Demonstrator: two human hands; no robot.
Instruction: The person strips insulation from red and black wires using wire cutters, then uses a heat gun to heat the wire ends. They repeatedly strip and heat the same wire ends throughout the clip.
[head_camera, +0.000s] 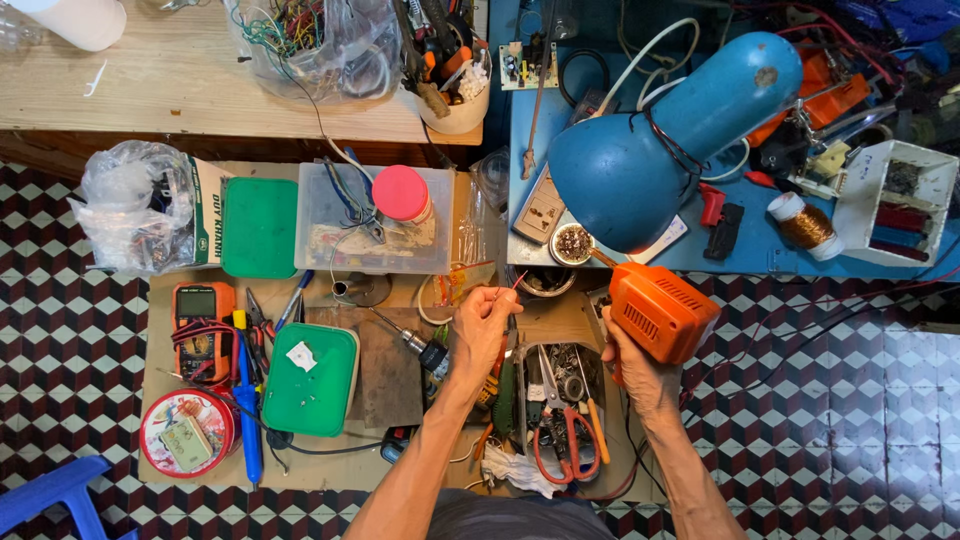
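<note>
My right hand (632, 372) grips the handle of an orange soldering gun (660, 308), its tip pointing up-left toward a small round tin (574, 243). My left hand (484, 325) is pinched shut on a thin red wire (517, 282) whose end sticks up to the right. Both hands hover over a low work board (400, 470) on the tiled floor. Below them lies an open box of tools with red-handled scissors (566, 443).
A blue desk lamp (668, 138) hangs over the blue bench. On the board lie an orange multimeter (203, 322), two green lids (312, 380), a clear box with a pink-capped jar (402, 195), a round red tin (186, 433) and a mini drill (420, 345). A copper wire spool (803, 222) stands at right.
</note>
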